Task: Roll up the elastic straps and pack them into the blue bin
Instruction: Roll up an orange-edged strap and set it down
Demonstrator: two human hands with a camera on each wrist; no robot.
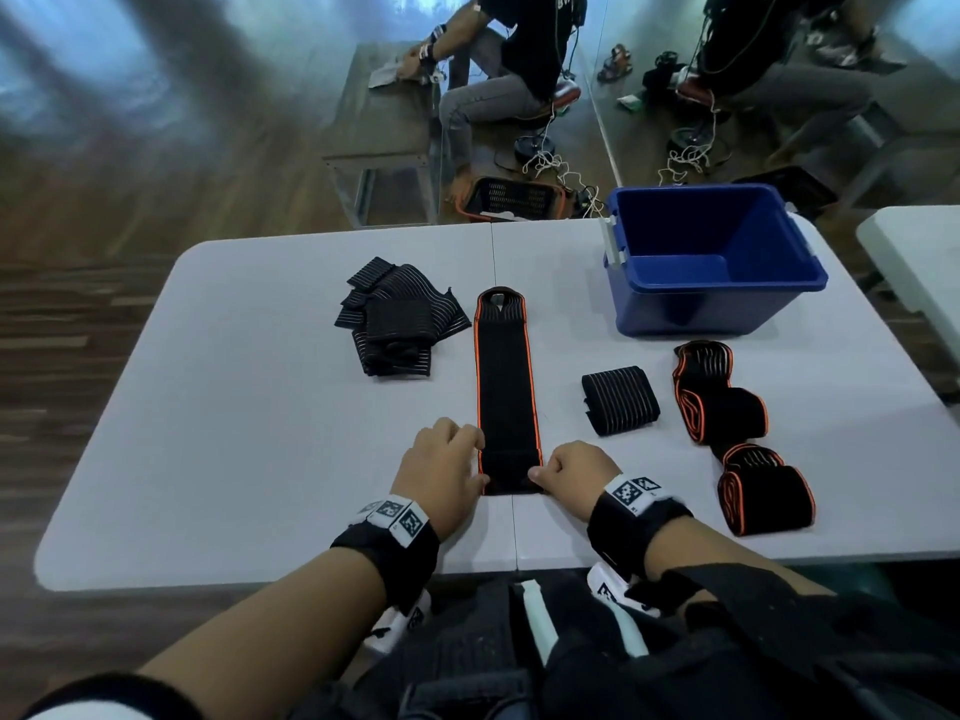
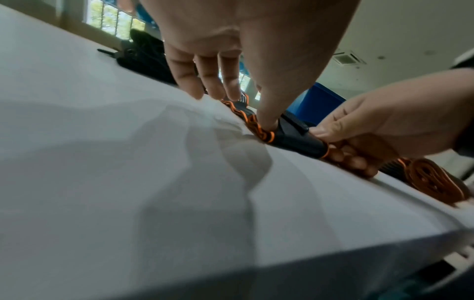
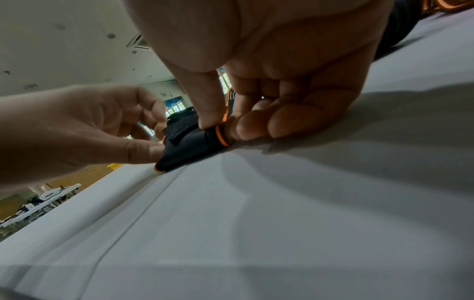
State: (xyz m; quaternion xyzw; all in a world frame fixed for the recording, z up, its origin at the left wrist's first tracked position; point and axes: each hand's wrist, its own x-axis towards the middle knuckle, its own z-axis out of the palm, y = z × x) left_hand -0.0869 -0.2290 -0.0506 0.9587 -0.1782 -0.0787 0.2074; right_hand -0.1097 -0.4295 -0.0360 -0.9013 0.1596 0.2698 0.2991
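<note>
Head view: both hands pinch strap [image 1: 506, 397]; wrist tags unreadable.

Both forearms are bare. Each wrist carries a wide black band [image 1: 387, 550] with a white strip of square black-and-white code markers [image 1: 400, 517] on top; the right wrist band [image 1: 636, 532] has the same markers [image 1: 636, 492]. More white marker blocks hang under both wrists. The lap clothing is dark with pale stripes [image 1: 537, 618].

White folding table [image 1: 260, 407] on dark wood floor [image 1: 104, 210] — mirrored wall [image 1: 779, 96] (bright windows [image 2: 113, 22]) — grey bench [image 1: 379, 122].
</note>
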